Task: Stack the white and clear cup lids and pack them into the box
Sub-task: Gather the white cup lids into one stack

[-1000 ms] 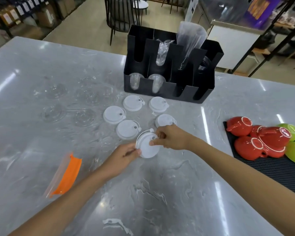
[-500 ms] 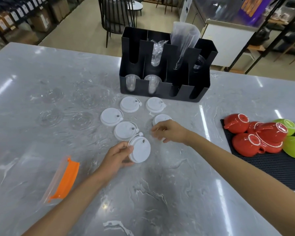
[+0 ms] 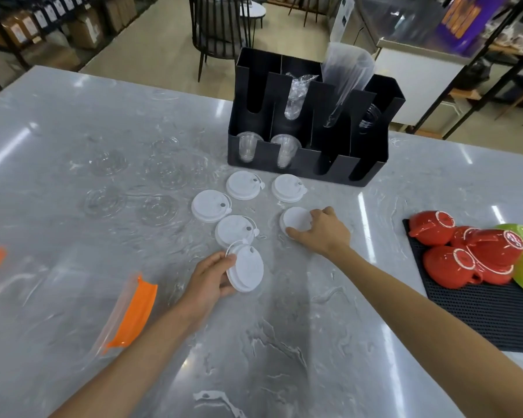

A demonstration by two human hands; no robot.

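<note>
My left hand holds a small stack of white lids, tilted on edge just above the marble table. My right hand lies over another white lid, fingers curled around its rim. Three more white lids lie flat nearby, with one close to the held stack, one to its left and one further back; another sits near the black box. Several clear lids lie spread out at the left.
The black compartment box holds clear cups and plastic sleeves. Red and green cups are piled on a black mat at the right. A clear bag with an orange strip lies at the left front.
My right hand let go of the stack and reached right to the lone white lid. My left hand keeps the stack, now tilted and shifted slightly left.
</note>
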